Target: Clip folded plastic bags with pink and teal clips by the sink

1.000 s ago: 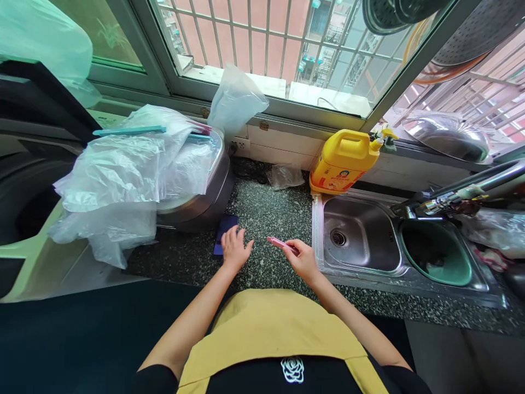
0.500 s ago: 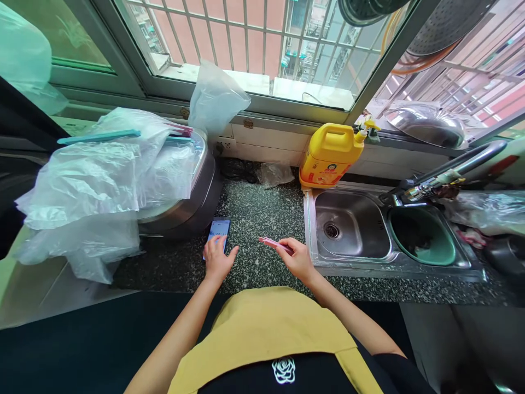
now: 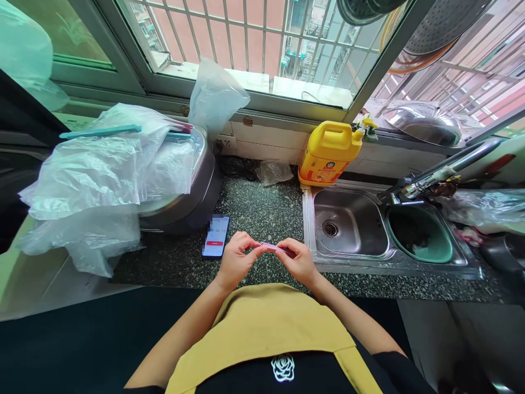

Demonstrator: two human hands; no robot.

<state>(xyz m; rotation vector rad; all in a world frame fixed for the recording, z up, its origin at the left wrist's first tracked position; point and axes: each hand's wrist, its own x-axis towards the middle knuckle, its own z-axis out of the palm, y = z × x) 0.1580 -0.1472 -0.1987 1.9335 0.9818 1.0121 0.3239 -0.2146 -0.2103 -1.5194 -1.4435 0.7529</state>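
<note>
Both my hands meet above the speckled counter [image 3: 262, 208], in front of my apron. My right hand [image 3: 299, 262] grips a slim pink stick-shaped object [image 3: 269, 247] by its right end, where it looks darker. Its exact kind is too small to make out. The fingers of my left hand [image 3: 238, 260] are pinched at the object's left end and hide its tip. A phone [image 3: 215, 236] lies on the counter just beyond my left hand, its lit screen showing a running timer and a red button.
Plastic bags [image 3: 90, 169] cover a dark appliance [image 3: 192, 202] at the left. A yellow jug [image 3: 328, 153] with a pump stands behind the steel sink [image 3: 353, 224]. A green basin [image 3: 422, 235] sits in the second bowl, near the faucet [image 3: 443, 175]. A crumpled bag [image 3: 274, 172] lies near the wall.
My left hand has left the phone and moved right to pinch the pink object's left end. The phone now shows a timer with a red button. My right hand stays almost in place.
</note>
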